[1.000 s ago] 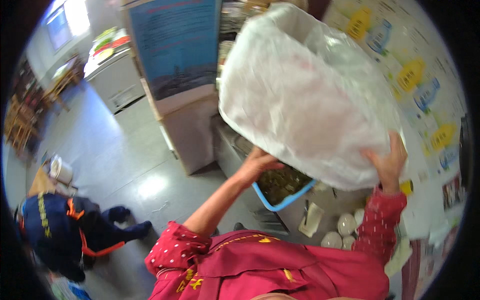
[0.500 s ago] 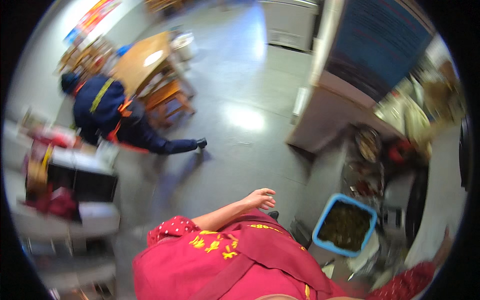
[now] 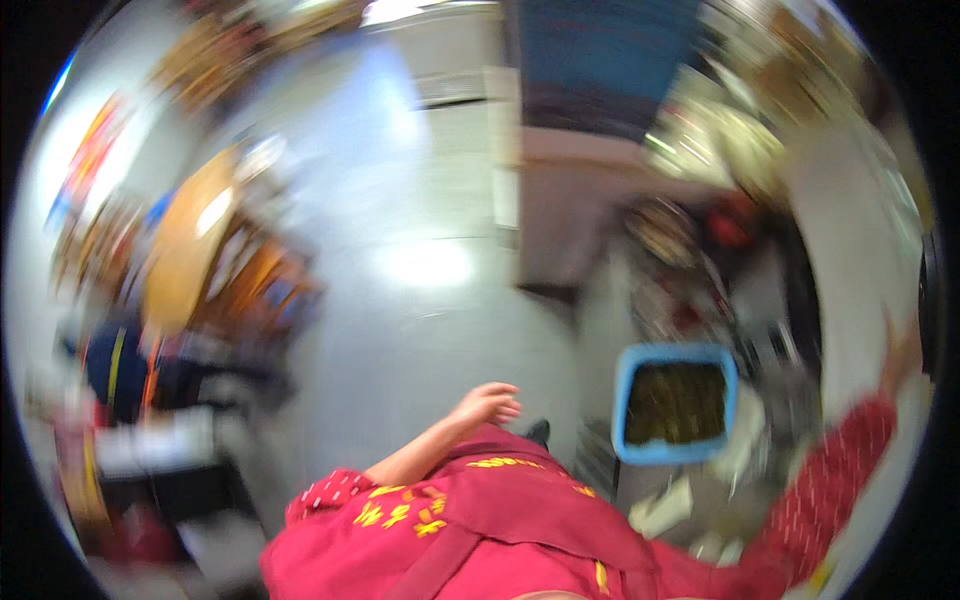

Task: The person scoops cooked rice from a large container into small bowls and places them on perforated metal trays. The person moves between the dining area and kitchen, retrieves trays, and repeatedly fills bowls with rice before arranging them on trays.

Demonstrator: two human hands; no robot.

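My left hand [image 3: 485,406] hangs in front of my red apron [image 3: 540,525], its fingers loosely bent and a little apart, with nothing visible in them. At the far right my right arm, in a red dotted sleeve, reaches up along a white panel [image 3: 845,230]. My right hand [image 3: 899,355] is by that panel; motion smears its fingers, and I cannot tell whether it touches or grips the panel. Between my arms, on the right, stands a light blue square basin [image 3: 622,405] with a dark green mass inside. Neither hand touches the basin.
Beyond the basin a round pan-like thing [image 3: 660,228] and a red object [image 3: 733,220] are blurred. A brown cabinet [image 3: 570,210] stands ahead. At left are a wooden table [image 3: 190,240], a stool [image 3: 265,290], a person in dark blue clothes [image 3: 115,370] and a cluttered counter [image 3: 160,450].
My view has swung to the right, so the table and the person have shifted left. My right arm reaches farther up along the white panel; my left hand stays before my apron.
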